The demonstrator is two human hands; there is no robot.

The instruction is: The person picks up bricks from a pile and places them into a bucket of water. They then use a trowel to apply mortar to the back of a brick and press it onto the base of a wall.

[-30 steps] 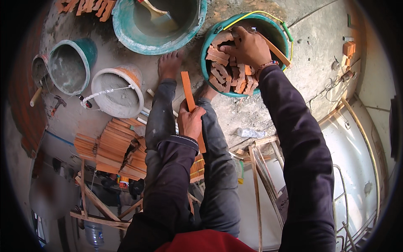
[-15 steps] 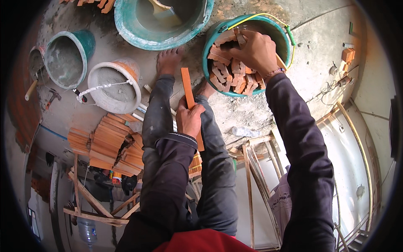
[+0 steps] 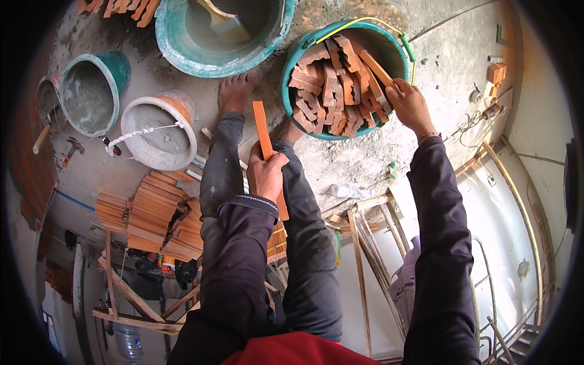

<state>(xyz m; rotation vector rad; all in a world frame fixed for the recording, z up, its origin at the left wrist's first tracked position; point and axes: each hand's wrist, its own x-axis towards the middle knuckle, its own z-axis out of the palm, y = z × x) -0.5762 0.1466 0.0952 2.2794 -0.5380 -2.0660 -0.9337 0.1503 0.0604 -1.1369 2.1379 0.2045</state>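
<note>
My left hand (image 3: 266, 174) is closed round a long, flat orange clay tile (image 3: 261, 126), which stands up between my knees. At the right rim of a green bucket (image 3: 289, 72), my right hand (image 3: 412, 108) pinches the near end of another narrow clay tile (image 3: 376, 68). That tile slants over the other clay tiles (image 3: 331, 85) packed on edge in the bucket. Their notched ends face me. A yellow handle with a green grip arches over the bucket's far side.
Beyond my feet stands a large green tub (image 3: 194, 64) of grey liquid with a brush (image 3: 228, 24). On the left are a white bucket (image 3: 159, 157) and a green bucket (image 3: 115, 91), both with grey contents. Stacked tiles (image 3: 155, 213) and a plastic bottle (image 3: 353, 191) lie nearer.
My right hand has drawn back from over the middle of the bucket to its right rim, now with a tile in its fingers. My left hand keeps its tile.
</note>
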